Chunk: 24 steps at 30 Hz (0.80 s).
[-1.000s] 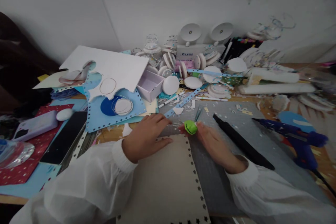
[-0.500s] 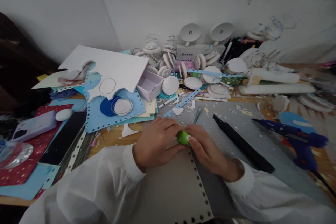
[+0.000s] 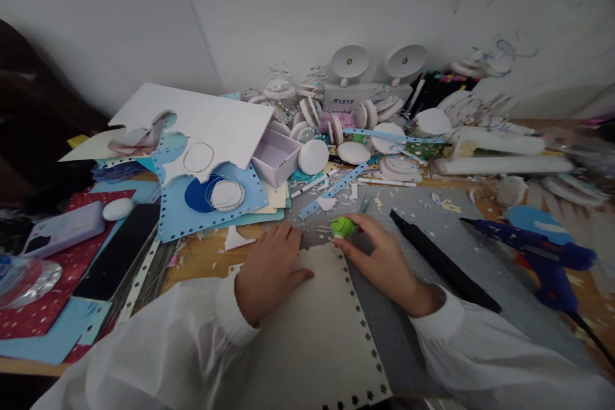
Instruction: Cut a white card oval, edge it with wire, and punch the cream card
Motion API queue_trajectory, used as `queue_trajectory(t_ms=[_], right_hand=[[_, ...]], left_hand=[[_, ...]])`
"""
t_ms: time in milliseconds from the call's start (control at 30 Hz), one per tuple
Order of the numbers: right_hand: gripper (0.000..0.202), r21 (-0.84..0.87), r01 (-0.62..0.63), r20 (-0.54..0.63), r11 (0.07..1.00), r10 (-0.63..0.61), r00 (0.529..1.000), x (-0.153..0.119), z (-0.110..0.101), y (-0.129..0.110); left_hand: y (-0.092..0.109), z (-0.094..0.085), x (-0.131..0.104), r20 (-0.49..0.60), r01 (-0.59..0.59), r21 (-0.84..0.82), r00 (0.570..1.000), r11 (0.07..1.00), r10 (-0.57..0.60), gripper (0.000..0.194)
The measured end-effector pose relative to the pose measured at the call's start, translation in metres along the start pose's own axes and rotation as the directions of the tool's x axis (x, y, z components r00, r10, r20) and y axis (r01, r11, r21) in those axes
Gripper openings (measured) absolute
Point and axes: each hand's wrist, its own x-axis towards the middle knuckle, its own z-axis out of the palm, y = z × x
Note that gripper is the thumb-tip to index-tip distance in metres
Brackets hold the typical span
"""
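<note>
My right hand (image 3: 379, 259) pinches a small green craft punch (image 3: 342, 226) with a white base between thumb and fingers. The punch sits at the far right corner of a cream sheet of paper (image 3: 312, 327). Small flower- or star-shaped holes run down the sheet's right edge and along its near edge. My left hand (image 3: 271, 269) lies flat on the left part of the paper, its fingers stretched out and holding nothing. Whether the paper's corner is inside the punch, I cannot tell.
A black folded tool (image 3: 442, 262) and a blue glue gun (image 3: 538, 250) lie on the grey mat (image 3: 384, 320) at right. White discs, a lilac box (image 3: 275, 157) and paper strips crowd the back. A phone (image 3: 118, 253) and a plastic bottle (image 3: 29, 282) are at left.
My left hand has come away from the punch and moved left, down onto the paper. My right hand has shifted slightly up with the punch, which now shows more fully.
</note>
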Motion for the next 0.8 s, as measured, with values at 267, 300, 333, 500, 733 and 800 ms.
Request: queue_trajectory(t_ms=[267, 300, 333, 500, 733, 800], right_hand=[[0.038, 0.223, -0.147, 0.052, 0.964, 0.138, 0.989, 0.001, -0.007, -0.007], [0.037, 0.269, -0.164, 0.059, 0.949, 0.154, 0.986, 0.002, -0.008, -0.009], [0.035, 0.32, -0.184, 0.063, 0.929, 0.173, 0.983, 0.003, -0.009, -0.01], [0.039, 0.523, -0.274, 0.089, 0.807, 0.268, 0.959, 0.005, -0.011, -0.007], [0.03, 0.543, -0.306, 0.199, 0.782, 0.234, 0.952, 0.002, -0.016, -0.008], [0.032, 0.499, -0.307, 0.245, 0.811, 0.208, 0.947, 0.001, -0.019, -0.012]], left_hand=[[-0.004, -0.005, 0.008, 0.076, -0.052, -0.159, 0.995, 0.986, 0.065, 0.005], [-0.004, -0.006, 0.008, 0.068, -0.081, -0.175, 0.993, 0.981, 0.094, 0.006], [-0.004, -0.006, 0.008, 0.058, -0.105, -0.197, 0.991, 0.975, 0.118, 0.009], [-0.007, -0.009, 0.009, 0.06, -0.119, -0.336, 0.987, 0.934, 0.147, 0.014], [-0.011, -0.02, 0.008, 0.102, -0.197, -0.353, 0.964, 0.915, 0.247, 0.018], [-0.011, -0.022, 0.008, 0.109, -0.197, -0.33, 0.963, 0.923, 0.245, 0.016]])
